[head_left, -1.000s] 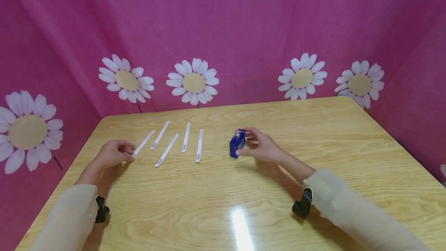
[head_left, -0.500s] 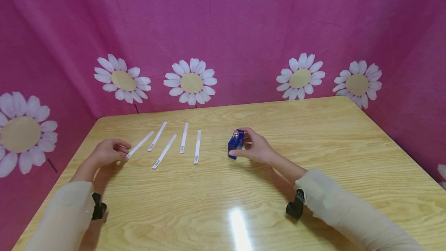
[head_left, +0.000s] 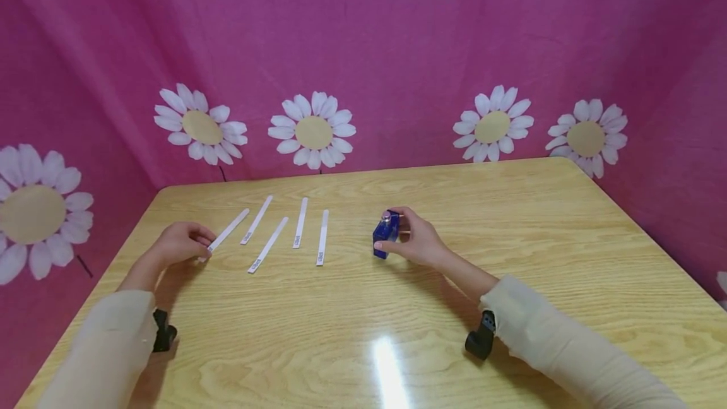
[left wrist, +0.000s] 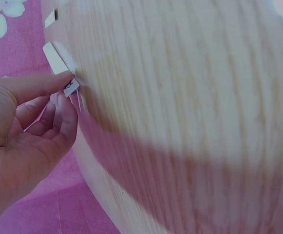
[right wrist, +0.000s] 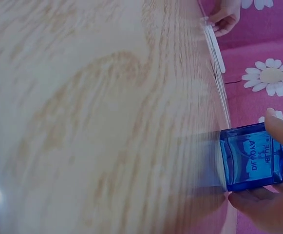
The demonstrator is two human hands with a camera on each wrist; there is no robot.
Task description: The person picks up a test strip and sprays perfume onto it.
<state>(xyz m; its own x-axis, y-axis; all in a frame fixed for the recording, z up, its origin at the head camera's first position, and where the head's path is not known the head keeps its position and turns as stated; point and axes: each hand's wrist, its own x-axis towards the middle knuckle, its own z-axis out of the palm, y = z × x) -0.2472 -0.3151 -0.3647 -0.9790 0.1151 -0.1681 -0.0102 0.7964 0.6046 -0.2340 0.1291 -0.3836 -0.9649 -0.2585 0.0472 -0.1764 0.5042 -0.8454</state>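
Observation:
My left hand (head_left: 182,243) pinches the near end of a white paper test strip (head_left: 230,229) between thumb and fingers. Up close in the left wrist view, this strip (left wrist: 57,61) has small dark print at the pinched end. Several like strips lie to its right, among them a slanted strip (head_left: 269,245) and a more upright one (head_left: 322,237). My right hand (head_left: 417,238) grips a blue glass perfume bottle (head_left: 385,235) by its sides, thumb in front and fingers behind. The bottle is upright at the tabletop, its lettered face (right wrist: 258,156) showing in the right wrist view.
The wood-grain table (head_left: 318,327) carries a bright light reflection near its front. A magenta curtain (head_left: 363,49) with large daisies hangs behind the table and along its left and right sides. Each wrist wears a small black camera (head_left: 481,336).
The left fingers have closed on the near end of the leftmost strip, whose tip now shows past the thumb. The right hand and the bottle have barely moved; the view shifted slightly.

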